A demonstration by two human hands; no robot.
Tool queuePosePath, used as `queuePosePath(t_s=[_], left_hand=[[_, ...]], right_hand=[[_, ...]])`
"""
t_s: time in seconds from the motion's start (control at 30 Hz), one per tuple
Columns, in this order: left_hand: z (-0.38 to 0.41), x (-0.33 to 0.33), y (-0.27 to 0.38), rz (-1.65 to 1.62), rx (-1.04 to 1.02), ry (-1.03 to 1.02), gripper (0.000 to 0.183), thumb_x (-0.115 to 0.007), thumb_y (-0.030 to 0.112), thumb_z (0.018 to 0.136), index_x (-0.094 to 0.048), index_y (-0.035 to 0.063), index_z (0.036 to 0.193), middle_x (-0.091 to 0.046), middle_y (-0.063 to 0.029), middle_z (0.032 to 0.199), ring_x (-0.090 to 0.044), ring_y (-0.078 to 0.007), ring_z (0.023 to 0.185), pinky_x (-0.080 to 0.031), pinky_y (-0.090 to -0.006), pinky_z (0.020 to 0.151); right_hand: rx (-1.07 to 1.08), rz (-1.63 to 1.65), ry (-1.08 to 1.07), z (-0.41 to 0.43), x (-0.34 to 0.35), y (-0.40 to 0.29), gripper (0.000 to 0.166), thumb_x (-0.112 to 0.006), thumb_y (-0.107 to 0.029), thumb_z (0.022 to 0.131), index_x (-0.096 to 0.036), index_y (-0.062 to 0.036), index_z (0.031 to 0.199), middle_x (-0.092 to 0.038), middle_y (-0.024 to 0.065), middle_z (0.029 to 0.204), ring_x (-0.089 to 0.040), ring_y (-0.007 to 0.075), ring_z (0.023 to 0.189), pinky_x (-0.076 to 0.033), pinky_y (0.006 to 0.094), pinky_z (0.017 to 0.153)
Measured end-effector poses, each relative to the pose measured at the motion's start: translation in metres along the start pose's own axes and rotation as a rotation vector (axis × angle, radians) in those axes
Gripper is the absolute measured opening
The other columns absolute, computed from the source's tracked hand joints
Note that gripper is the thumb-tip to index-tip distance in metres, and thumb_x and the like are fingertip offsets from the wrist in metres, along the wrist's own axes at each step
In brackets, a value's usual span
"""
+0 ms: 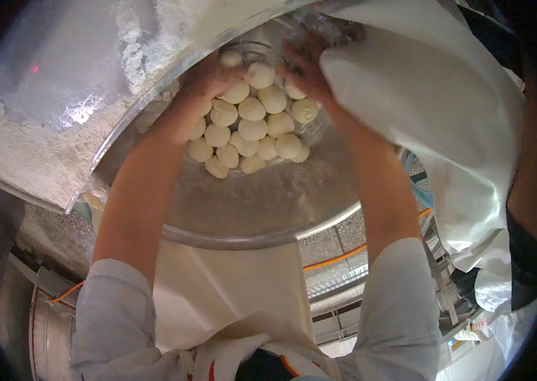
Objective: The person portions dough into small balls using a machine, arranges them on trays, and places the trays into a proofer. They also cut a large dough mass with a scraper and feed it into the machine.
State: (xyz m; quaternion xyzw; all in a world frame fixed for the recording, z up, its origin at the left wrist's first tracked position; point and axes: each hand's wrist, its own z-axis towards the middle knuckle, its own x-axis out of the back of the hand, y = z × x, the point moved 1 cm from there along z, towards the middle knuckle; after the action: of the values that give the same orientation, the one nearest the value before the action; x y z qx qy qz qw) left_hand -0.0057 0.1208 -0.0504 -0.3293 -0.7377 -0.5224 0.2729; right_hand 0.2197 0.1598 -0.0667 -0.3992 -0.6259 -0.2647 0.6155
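Observation:
Many pale, round dough balls (251, 109) lie bunched in a large round metal bowl (268, 205) in front of me. My left hand (216, 78) is at the upper left of the bunch, its fingers against the balls near the far side. At the upper right, my right hand (307, 69) has its fingers spread beside the balls, blurred and partly in shadow. No ball shows lifted in either hand. The left fingertips are partly lost to blur, so their grip is unclear.
A metal container (99, 157) dusted with flour (39, 147) overhangs the bowl at upper left. On the right a person in a white apron (421, 85) stands close, covering part of the rim. An orange cable (335, 257) crosses the speckled floor (344, 233).

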Motion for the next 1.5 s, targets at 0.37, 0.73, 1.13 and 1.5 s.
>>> queuePosePath(t_s=[0.37, 0.73, 1.13, 1.5], left_hand=[[-0.098, 0.045, 0.012, 0.324, -0.339, -0.524, 0.113, -0.081, 0.038, 0.037, -0.025, 0.0244, 0.133, -0.019, -0.0137, 0.136, -0.017, -0.0397, 0.125, -0.024, -0.0621, 0.092], [-0.132, 0.013, -0.018, 0.442, -0.234, -0.293, 0.105, -0.08, 0.034, 0.044, -0.025, 0.0268, 0.133, -0.012, -0.0191, 0.139, -0.034, -0.0441, 0.11, -0.047, -0.0473, 0.079], [-0.097, 0.002, -0.017, -0.208, -0.112, -0.129, 0.092, -0.075, 0.012, 0.048, -0.034, 0.0231, 0.129, -0.037, -0.0135, 0.128, -0.043, -0.0347, 0.105, -0.04, -0.0409, 0.09], [-0.159, 0.109, 0.04, -1.057, 0.047, -0.224, 0.085, -0.073, 0.006, 0.052, -0.035, 0.0086, 0.127, -0.043, -0.0118, 0.122, -0.041, -0.0253, 0.115, -0.033, -0.0338, 0.096]], right_hand=[[0.223, 0.248, -0.606, -0.116, 0.056, -0.065, 0.111, -0.078, -0.046, 0.046, -0.018, -0.0215, 0.137, -0.007, 0.014, 0.142, -0.008, 0.0399, 0.129, -0.022, 0.0492, 0.102], [0.013, 0.169, -0.215, -0.101, 0.03, -0.076, 0.088, -0.071, -0.028, 0.058, -0.027, -0.0257, 0.133, -0.026, 0.0182, 0.129, -0.032, 0.0407, 0.115, -0.027, 0.0523, 0.095], [-0.351, 0.944, -0.191, -0.077, 0.005, -0.123, 0.086, -0.07, -0.021, 0.063, -0.022, -0.0139, 0.134, -0.036, 0.0172, 0.124, -0.036, 0.0366, 0.116, -0.03, 0.04, 0.099], [-0.509, 1.52, -0.01, -0.113, 0.121, -0.191, 0.072, -0.063, -0.019, 0.076, -0.019, -0.0105, 0.133, -0.035, 0.006, 0.127, -0.033, 0.0179, 0.118, -0.027, 0.0342, 0.099]])
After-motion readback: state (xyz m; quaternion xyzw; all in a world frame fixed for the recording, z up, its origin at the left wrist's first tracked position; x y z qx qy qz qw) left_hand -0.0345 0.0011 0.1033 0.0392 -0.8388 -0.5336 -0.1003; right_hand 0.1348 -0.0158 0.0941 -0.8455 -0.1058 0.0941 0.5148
